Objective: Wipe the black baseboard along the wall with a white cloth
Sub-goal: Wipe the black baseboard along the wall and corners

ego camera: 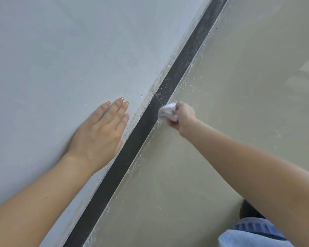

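A pale wall (61, 50) is met by a beige floor (221, 122) strewn with white crumbs. The white cloth (168, 111) is bunched in the right hand (184, 118) grip and pressed against the black baseboard (132, 145). Beyond the grip, the baseboard is dusty. The left hand (100, 132) is laid flat, fingers spread, on the wall.

A pale grey-white plastered wall (61, 50) is seen across the frame from 9 to 12 o'clock, marked by faint specks. A glossy beige floor (212, 157) is spread from 1 to 6 o'clock, and a faint reflection is carried at 3 o'clock. White crumbs of plaster debris (191, 86) are scattered near the centre. A light blue denim trouser leg (253, 236) is shown at 5 o'clock, with a dark shoe (248, 210) just above it.
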The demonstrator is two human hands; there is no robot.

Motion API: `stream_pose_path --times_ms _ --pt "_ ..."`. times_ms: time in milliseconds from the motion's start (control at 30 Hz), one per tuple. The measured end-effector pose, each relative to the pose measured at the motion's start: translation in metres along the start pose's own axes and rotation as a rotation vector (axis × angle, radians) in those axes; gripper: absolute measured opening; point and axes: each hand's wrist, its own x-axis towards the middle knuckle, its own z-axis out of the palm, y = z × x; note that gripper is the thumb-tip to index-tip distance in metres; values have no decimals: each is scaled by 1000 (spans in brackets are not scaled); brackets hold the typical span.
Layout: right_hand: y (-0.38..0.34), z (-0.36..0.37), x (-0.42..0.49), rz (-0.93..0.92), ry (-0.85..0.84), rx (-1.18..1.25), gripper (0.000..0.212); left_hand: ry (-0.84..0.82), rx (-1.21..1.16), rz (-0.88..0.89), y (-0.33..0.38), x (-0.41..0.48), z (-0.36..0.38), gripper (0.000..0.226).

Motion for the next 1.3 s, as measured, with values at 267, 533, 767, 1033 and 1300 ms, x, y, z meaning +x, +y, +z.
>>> stream_pose_path --times_ms 267,533,767,1033,1300 --pt "34 18 0 117 -221 -324 17 -78 108 8 2 18 -4 64" --pt "-41 -4 33 -143 83 -124 41 -87 105 -30 6 20 -2 64" --pt "34 -2 -4 98 -91 -351 7 -74 43 -36 5 23 -3 61" --pt "13 19 -4 132 -284 -33 26 -92 -25 -47 5 24 -6 64" --pt "-22 -9 12 -18 -58 181 34 -77 -69 -57 4 24 -4 65"
